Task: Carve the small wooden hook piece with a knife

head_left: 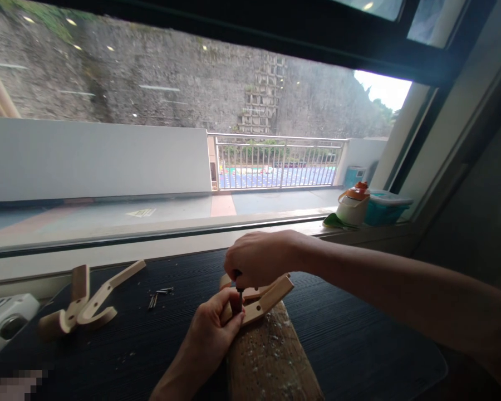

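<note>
On a worn wooden block [273, 356], a pale bent wooden piece [273, 296] with dark holes lies at an angle. My left hand [217, 320] pinches its near end between thumb and fingers. Above it, my right hand [261, 259] is closed in a fist around the handle of what looks like a screwdriver [240, 295]. Its thin dark shaft points straight down beside my left fingertips. The tip and whatever it touches are hidden by those fingers. A second wooden part shows partly behind the piece.
Left on the dark table [342, 334] lie more bent wooden pieces [96, 303] and several screws [153, 301]. A white device [10, 320] stands at the left edge. A bottle with an orange lid [353, 205] and a teal container [386, 209] sit on the windowsill.
</note>
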Available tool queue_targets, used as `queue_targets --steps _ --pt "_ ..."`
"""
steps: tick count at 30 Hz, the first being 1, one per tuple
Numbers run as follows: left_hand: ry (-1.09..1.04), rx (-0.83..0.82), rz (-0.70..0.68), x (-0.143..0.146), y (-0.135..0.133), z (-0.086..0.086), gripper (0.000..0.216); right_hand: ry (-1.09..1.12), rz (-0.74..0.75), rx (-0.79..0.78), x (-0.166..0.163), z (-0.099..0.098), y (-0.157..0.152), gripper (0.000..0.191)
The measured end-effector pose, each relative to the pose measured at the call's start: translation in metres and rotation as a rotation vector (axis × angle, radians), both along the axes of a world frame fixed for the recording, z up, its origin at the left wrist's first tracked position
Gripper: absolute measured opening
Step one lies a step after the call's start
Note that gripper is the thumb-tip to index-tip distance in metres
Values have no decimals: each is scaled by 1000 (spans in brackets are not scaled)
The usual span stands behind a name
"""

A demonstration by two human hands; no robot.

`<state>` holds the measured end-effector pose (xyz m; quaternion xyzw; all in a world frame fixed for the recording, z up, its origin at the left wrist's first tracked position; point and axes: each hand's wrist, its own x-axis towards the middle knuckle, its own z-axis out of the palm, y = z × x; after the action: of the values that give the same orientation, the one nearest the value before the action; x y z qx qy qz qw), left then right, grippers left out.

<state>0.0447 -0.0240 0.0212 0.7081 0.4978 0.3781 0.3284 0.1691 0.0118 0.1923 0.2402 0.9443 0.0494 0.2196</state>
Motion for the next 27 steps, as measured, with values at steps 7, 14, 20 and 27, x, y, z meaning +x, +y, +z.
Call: queue_targets --steps 7,14,20,27 --pt "20 -13 -13 -1 0 0 9 24 -140 -42 5 2 -4 27" --pt "-49 -34 -43 -1 -1 1 15 34 -60 -110 5 9 -6 28" --pt "-48 -55 -63 -6 -2 2 31 92 -63 -146 7 -1 2 24" --pt "-36 -72 -64 -7 -4 9 29 104 -36 -159 7 2 1 20"
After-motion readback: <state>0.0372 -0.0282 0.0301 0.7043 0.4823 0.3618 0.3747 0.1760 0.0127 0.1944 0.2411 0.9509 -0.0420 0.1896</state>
